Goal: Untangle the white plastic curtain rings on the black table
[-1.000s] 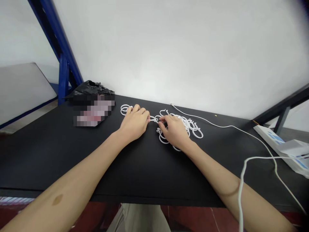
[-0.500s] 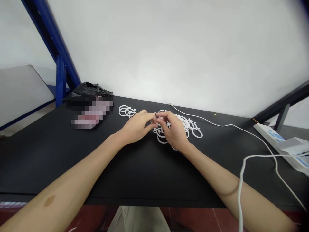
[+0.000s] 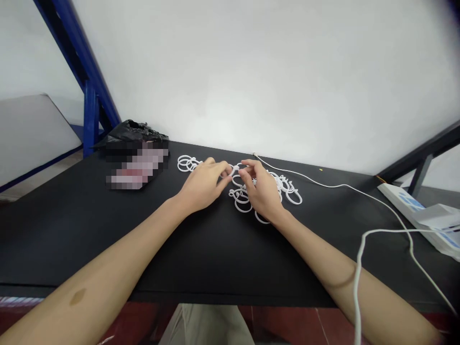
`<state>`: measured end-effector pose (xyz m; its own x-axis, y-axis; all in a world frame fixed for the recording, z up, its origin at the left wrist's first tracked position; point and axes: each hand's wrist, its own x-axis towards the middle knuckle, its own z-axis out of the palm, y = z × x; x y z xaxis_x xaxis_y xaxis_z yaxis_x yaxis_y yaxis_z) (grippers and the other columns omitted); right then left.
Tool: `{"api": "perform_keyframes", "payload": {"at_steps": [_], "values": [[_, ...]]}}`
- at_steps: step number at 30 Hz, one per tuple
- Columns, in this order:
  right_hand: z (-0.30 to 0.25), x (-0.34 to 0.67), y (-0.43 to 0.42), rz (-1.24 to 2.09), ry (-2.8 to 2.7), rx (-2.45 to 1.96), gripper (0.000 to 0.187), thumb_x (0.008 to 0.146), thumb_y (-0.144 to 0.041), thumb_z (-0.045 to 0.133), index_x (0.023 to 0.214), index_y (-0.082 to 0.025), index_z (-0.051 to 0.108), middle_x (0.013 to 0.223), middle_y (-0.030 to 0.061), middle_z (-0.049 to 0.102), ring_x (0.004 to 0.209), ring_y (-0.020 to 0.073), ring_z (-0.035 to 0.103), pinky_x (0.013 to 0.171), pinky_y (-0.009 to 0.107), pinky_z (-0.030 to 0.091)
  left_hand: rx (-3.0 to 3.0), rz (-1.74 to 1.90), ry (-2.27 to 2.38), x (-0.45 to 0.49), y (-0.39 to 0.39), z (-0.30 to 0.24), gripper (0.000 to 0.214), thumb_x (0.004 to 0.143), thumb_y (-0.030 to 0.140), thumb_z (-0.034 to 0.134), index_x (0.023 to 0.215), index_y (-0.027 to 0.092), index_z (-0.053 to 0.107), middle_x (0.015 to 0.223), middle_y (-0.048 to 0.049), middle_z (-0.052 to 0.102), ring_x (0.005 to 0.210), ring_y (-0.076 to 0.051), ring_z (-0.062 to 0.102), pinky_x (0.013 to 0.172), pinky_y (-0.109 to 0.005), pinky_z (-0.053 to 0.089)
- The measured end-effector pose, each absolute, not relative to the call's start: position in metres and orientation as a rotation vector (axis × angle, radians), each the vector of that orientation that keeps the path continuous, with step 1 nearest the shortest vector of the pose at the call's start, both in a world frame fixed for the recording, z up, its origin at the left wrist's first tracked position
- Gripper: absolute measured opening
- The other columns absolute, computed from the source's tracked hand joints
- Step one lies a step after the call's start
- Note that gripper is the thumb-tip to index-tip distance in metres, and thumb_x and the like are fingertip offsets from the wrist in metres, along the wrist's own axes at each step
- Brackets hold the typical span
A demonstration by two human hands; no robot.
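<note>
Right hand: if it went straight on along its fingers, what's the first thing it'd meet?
Probably the white ring at the left hand's fingers, just ahead of the right hand; depth is unclear, so they may already touch.

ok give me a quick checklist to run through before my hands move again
1. Left hand gripping a thin white plastic-looking ring: ok, pinched between thumb and finger.
2. Right hand touching that ring: cannot tell, it is very near.
3. Tangled heap of similar white rings within the right hand's reach: ok, the hand is over it.
4. Small cluster of white rings separate from the held ring: cannot tell, the left hand hides the join.
5. Long white cable away from the right forearm: not ok, it crosses in front in this view.
</note>
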<state>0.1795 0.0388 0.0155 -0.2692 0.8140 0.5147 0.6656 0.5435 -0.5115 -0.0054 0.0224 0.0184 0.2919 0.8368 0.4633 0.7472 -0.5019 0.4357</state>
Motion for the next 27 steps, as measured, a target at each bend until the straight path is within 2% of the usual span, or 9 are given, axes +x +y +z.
{"api": "perform_keyframes", "payload": {"at_steps": [2,4,8,14,17,21,24,27], "values": [[0.014,0.181,0.041,0.085,-2.082,-1.245,0.027,0.096,-0.041,0.048,0.106,-0.020,0.064,0.097,0.0087,0.067,0.093,0.0250,0.057,0.086,0.041,0.044,2.460,0.984,1.758,-0.010,0.025,0.015,0.014,0.093,0.027,0.049,0.093,0.021,0.061,0.090,-0.0073,0.070,0.094,-0.027,0.053,0.080,-0.041,0.043],[0.011,0.182,0.042,-0.054,-2.162,-1.287,0.025,0.092,-0.042,0.055,0.090,-0.020,0.067,0.096,0.0107,0.064,0.094,0.0276,0.054,0.087,0.044,0.044,2.500,0.883,1.998,-0.015,0.027,0.012,0.015,0.091,0.027,0.050,0.090,0.020,0.064,0.091,-0.0111,0.070,0.097,-0.031,0.052,0.082,-0.046,0.041],[0.005,0.182,0.043,-0.089,-2.244,-1.320,0.019,0.087,-0.038,0.062,0.078,-0.021,0.067,0.091,0.0101,0.060,0.092,0.0283,0.050,0.085,0.046,0.045,2.534,0.771,2.097,-0.019,0.026,0.008,0.021,0.090,0.031,0.052,0.093,0.018,0.068,0.101,-0.0145,0.067,0.104,-0.035,0.048,0.085,-0.050,0.039],[0.003,0.180,0.044,-0.020,-2.294,-1.234,0.015,0.092,-0.027,0.055,0.083,-0.020,0.066,0.097,0.0099,0.063,0.092,0.0267,0.050,0.087,0.044,0.043,2.674,0.837,1.563,-0.014,0.027,0.009,0.028,0.092,0.024,0.050,0.115,0.023,0.066,0.115,-0.0080,0.062,0.104,-0.028,0.045,0.092,-0.045,0.040],[0.004,0.179,0.043,-0.009,-2.329,-1.218,0.017,0.094,-0.027,0.053,0.086,-0.021,0.066,0.097,0.0096,0.063,0.092,0.0259,0.051,0.087,0.043,0.042,2.710,0.722,1.388,-0.013,0.029,0.007,0.022,0.093,0.027,0.052,0.105,0.023,0.070,0.114,-0.0067,0.062,0.102,-0.026,0.043,0.092,-0.044,0.041],[0.008,0.178,0.040,0.072,-2.319,-1.264,0.017,0.095,-0.030,0.052,0.087,-0.021,0.064,0.091,0.0073,0.063,0.089,0.0244,0.054,0.084,0.040,0.042,2.697,0.741,1.415,-0.012,0.029,0.009,0.018,0.093,0.027,0.053,0.089,0.021,0.070,0.107,-0.0069,0.063,0.100,-0.026,0.043,0.091,-0.044,0.040],[0.011,0.176,0.038,0.176,-2.233,-1.254,0.015,0.096,-0.030,0.051,0.088,-0.021,0.060,0.084,0.0042,0.064,0.082,0.0217,0.056,0.079,0.037,0.042,2.667,0.859,1.406,-0.011,0.026,0.013,0.019,0.095,0.026,0.050,0.088,0.020,0.067,0.102,-0.0066,0.064,0.096,-0.024,0.044,0.089,-0.041,0.042],[0.012,0.175,0.036,0.309,-2.069,-1.193,0.011,0.096,-0.029,0.050,0.093,-0.022,0.058,0.087,0.0031,0.066,0.082,0.0196,0.059,0.076,0.033,0.043,2.585,0.982,1.366,-0.010,0.024,0.016,0.015,0.095,0.025,0.050,0.090,0.019,0.064,0.098,-0.0052,0.065,0.092,-0.022,0.047,0.084,-0.037,0.044]]}}
